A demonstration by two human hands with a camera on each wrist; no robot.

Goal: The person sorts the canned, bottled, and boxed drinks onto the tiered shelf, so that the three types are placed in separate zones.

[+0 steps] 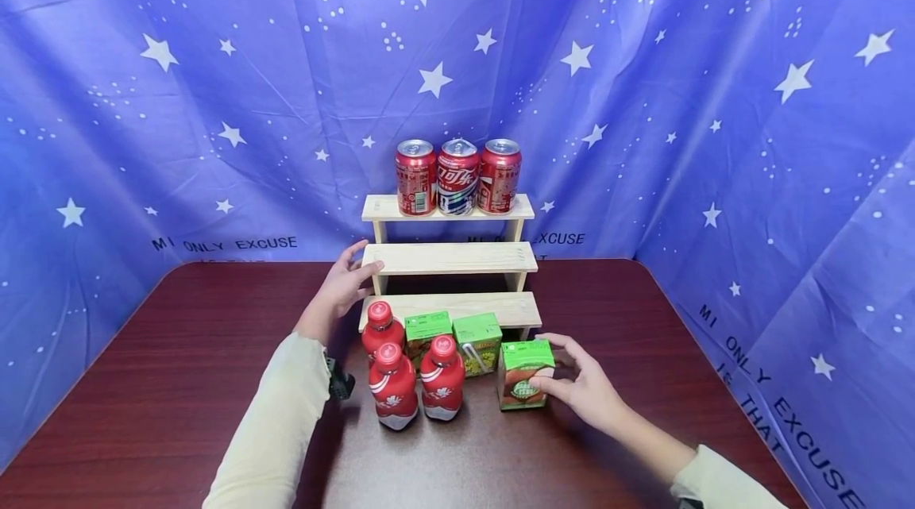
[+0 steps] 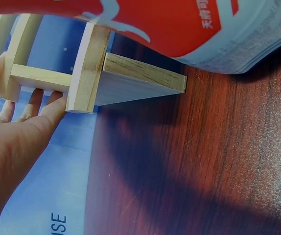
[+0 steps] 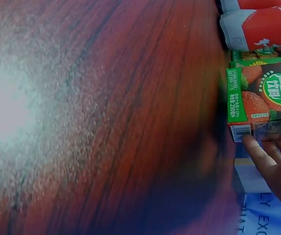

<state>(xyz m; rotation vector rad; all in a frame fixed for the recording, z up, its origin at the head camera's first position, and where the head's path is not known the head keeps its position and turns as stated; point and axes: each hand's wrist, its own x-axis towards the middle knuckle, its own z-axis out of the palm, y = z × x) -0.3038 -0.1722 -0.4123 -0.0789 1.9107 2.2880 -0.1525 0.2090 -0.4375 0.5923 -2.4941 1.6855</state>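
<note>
My left hand [image 1: 346,283] holds the left end of the three-step wooden shelf [image 1: 450,258], thumb over the middle step and fingers at its side; the left wrist view shows the fingers against the wood. On the right, my right hand [image 1: 586,386] grips a green-topped juice box [image 1: 525,375] with fruit pictures, thumb on its front and fingers round the far side. Two more juice boxes, one [image 1: 480,344] with a straw and one [image 1: 429,326] partly hidden by bottles, stand before the bottom step.
Three red cans [image 1: 457,179] stand in a row on the top step. Three red bottles [image 1: 395,388] are grouped at the shelf's front left, on the dark red wooden table [image 1: 214,350]. A blue star-patterned cloth [image 1: 286,96] hangs behind and at the sides.
</note>
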